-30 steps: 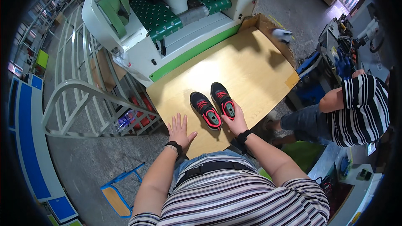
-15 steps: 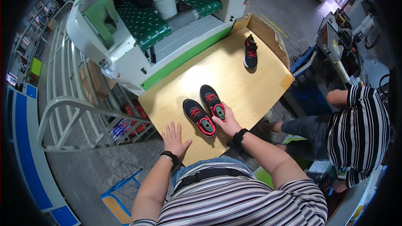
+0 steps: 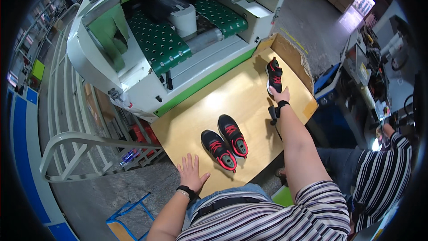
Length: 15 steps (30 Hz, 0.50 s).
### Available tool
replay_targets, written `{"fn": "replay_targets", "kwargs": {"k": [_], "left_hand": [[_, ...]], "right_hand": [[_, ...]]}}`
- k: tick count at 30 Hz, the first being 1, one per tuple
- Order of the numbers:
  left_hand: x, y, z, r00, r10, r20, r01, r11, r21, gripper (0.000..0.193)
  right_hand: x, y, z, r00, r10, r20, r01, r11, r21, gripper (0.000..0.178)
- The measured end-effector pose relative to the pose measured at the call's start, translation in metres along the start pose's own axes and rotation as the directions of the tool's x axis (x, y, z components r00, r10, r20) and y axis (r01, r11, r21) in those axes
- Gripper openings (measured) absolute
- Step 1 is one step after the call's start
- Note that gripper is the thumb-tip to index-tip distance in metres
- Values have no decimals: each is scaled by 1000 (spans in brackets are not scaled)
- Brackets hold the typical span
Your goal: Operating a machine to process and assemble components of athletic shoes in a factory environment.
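Two black sneakers with red laces and red-trimmed openings rest side by side on the wooden tabletop (image 3: pixel 196 116): the left sneaker (image 3: pixel 217 148) and the right sneaker (image 3: pixel 232 131). Their toes point away from me. A third black sneaker (image 3: pixel 275 76) with red laces and a white sole lies at the far right, its toe toward me. My right hand (image 3: pixel 280 94) reaches out and grips that toe, partly covering it. Close to the table's near left edge, my left hand (image 3: pixel 192 176) lies flat with fingers spread, holding nothing.
Beyond the table stands a white and green machine (image 3: pixel 209 62) with perforated green belts (image 3: pixel 162 47). A cardboard panel (image 3: pixel 292 62) borders the right side. Metal railings (image 3: pixel 80 136) curve at left. A co-worker in a striped shirt (image 3: pixel 383 178) is at right; a blue-framed stool (image 3: pixel 129 212) stands low left.
My right hand has left the near right sneaker and stretched to the far one, taking its toe. My left hand stays flat. The view has shifted, so the table sits lower.
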<state>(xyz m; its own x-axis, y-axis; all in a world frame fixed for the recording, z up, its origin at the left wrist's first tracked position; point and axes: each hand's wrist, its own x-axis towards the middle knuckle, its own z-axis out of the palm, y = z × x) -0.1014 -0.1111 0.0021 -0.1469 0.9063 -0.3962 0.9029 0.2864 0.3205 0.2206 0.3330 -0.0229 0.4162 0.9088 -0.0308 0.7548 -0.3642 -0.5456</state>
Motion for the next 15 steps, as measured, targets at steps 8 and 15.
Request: {"fn": "replay_targets", "kwargs": {"k": [8, 15], "left_hand": [[-4, -5, 9, 1000, -1, -11, 2, 1000, 8, 100], [4, -7, -17, 996, -34, -79, 21, 987, -158, 100]], "right_hand": [[-46, -31, 8, 993, -121, 2, 117, 967, 226, 70], [-105, -42, -29, 802, -318, 505, -55, 803, 594, 64]]}}
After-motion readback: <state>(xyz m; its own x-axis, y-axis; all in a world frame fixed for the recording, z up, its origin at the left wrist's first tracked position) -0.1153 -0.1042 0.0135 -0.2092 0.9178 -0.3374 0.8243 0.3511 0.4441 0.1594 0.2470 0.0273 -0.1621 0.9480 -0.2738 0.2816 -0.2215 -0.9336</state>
